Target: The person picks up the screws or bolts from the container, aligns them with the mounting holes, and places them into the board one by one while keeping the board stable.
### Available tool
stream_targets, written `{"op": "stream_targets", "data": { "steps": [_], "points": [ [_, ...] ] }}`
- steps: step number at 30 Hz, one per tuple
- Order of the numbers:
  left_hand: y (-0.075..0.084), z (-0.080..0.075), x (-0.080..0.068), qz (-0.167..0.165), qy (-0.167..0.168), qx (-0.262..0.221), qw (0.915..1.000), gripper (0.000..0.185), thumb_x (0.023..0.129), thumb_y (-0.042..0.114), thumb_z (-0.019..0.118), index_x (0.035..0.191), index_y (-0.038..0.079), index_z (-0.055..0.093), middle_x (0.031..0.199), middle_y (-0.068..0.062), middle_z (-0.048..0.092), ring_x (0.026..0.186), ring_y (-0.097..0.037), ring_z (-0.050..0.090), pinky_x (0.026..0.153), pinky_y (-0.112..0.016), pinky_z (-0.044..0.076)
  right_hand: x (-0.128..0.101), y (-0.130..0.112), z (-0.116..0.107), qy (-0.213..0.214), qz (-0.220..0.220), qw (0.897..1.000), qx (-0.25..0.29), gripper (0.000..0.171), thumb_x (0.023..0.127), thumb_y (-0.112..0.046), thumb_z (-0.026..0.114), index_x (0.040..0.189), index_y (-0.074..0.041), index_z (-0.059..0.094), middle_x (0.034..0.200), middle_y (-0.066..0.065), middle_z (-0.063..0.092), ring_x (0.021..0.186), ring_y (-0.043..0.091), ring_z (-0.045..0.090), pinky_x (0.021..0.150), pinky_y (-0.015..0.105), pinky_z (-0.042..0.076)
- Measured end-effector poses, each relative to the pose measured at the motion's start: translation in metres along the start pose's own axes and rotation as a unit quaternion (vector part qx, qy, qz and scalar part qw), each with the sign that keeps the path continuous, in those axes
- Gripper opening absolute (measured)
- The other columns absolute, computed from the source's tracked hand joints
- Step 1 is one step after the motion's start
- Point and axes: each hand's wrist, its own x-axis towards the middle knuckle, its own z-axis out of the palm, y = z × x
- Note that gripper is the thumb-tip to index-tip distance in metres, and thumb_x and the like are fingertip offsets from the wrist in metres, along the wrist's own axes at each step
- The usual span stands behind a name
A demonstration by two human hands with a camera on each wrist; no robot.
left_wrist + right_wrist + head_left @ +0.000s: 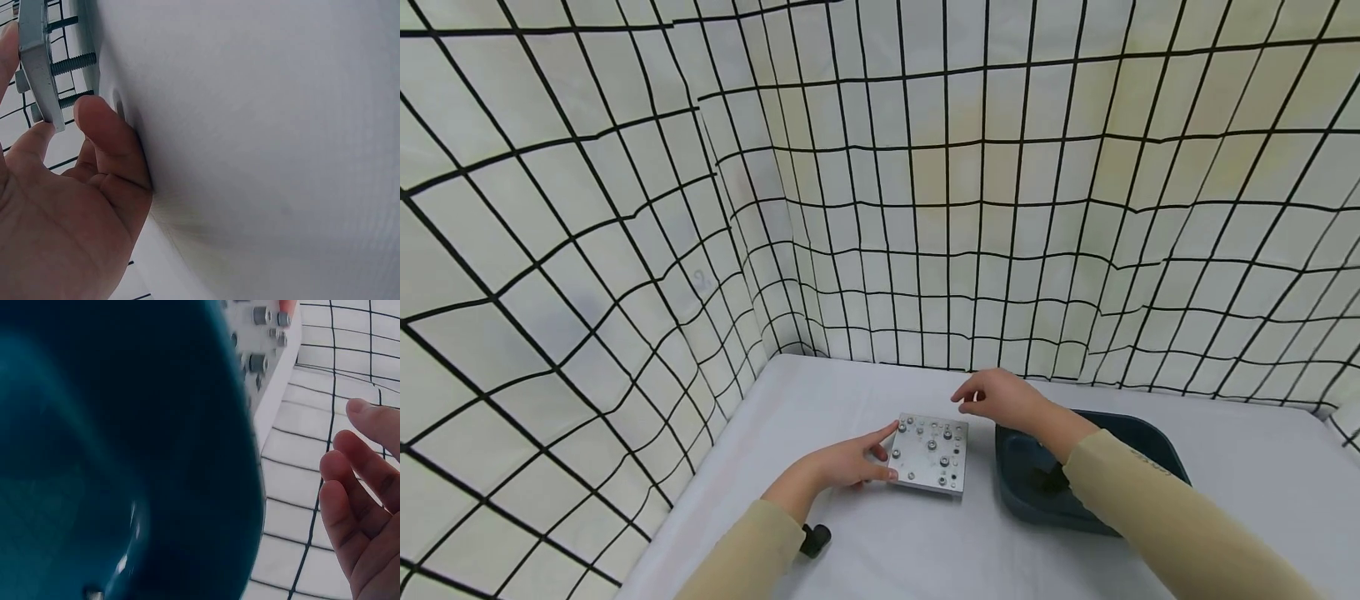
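A square silver metal plate (917,454) with several socket-head bolts standing in its holes lies on the white table. My left hand (850,462) holds it along its left side, index finger at the far corner and thumb at the near one. Threaded bolt ends (74,64) stick out below the plate in the left wrist view. My right hand (1003,398) hovers between the plate and a dark blue bin, fingers loosely bent. Nothing shows between those fingers (337,506) in the right wrist view.
The dark blue bin (1037,512) stands right of the plate, under my right forearm. A small metal piece (94,592) shows inside it. White walls with black netting (925,250) enclose the back and left of the table (910,550).
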Motion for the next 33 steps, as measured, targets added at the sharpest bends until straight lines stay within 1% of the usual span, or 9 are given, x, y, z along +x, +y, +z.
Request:
{"op": "stream_targets", "data": {
  "steps": [5,10,15,21,27,33],
  "points": [
    [-0.002,0.001,0.000,0.002,0.000,-0.001,1.0000,0.090,0.084,0.039,0.079,0.157,0.036,0.026,0.118,0.000,0.053,0.065,-0.018,0.049,0.066,-0.032,0.044,-0.022,0.013,-0.013,-0.001,-0.017,1.000,-0.023,0.015,0.092,-0.019,0.072,0.107,-0.020,0.077,0.097,-0.009,0.067,0.081,0.008,0.058,0.071,0.031,0.050],
    [-0.002,-0.002,0.000,0.000,0.003,0.001,1.0000,0.091,0.084,0.042,0.078,0.157,0.036,0.025,0.120,0.000,0.053,0.065,-0.018,0.050,0.067,-0.032,0.044,-0.042,0.032,-0.026,0.001,-0.029,0.999,-0.045,0.015,0.093,-0.021,0.071,0.107,-0.022,0.076,0.105,-0.007,0.068,0.094,0.012,0.062,0.081,0.037,0.051],
    [-0.001,-0.004,-0.001,-0.003,0.005,0.000,1.0000,0.092,0.083,0.042,0.079,0.158,0.037,0.025,0.121,-0.001,0.053,0.066,-0.018,0.051,0.067,-0.032,0.044,-0.058,0.053,-0.034,-0.008,-0.038,0.997,-0.060,0.018,0.094,-0.021,0.069,0.111,-0.018,0.076,0.108,-0.006,0.068,0.102,0.018,0.063,0.086,0.041,0.051],
    [-0.002,-0.004,-0.002,-0.006,0.005,0.001,1.0000,0.092,0.083,0.043,0.079,0.158,0.036,0.024,0.122,-0.001,0.053,0.066,-0.018,0.050,0.068,-0.032,0.044,-0.073,0.072,-0.038,-0.025,-0.039,0.996,-0.073,0.020,0.094,-0.021,0.069,0.112,-0.015,0.076,0.106,-0.007,0.068,0.098,0.015,0.064,0.081,0.037,0.052],
    [0.000,-0.003,-0.001,-0.006,0.002,-0.003,1.0000,0.092,0.084,0.042,0.078,0.158,0.036,0.024,0.121,-0.001,0.053,0.065,-0.017,0.049,0.066,-0.032,0.043,-0.077,0.084,-0.037,-0.052,-0.047,0.993,-0.096,0.020,0.092,-0.019,0.071,0.110,-0.014,0.077,0.104,-0.007,0.069,0.096,0.013,0.064,0.080,0.035,0.053],
    [0.001,0.000,0.001,-0.005,-0.001,0.000,1.0000,0.091,0.084,0.042,0.078,0.158,0.036,0.024,0.121,0.000,0.053,0.065,-0.018,0.048,0.066,-0.032,0.043,-0.077,0.091,-0.034,-0.069,-0.077,0.985,-0.138,0.016,0.090,-0.016,0.074,0.105,-0.013,0.077,0.095,-0.010,0.068,0.084,0.006,0.062,0.073,0.030,0.052]
  ]
}}
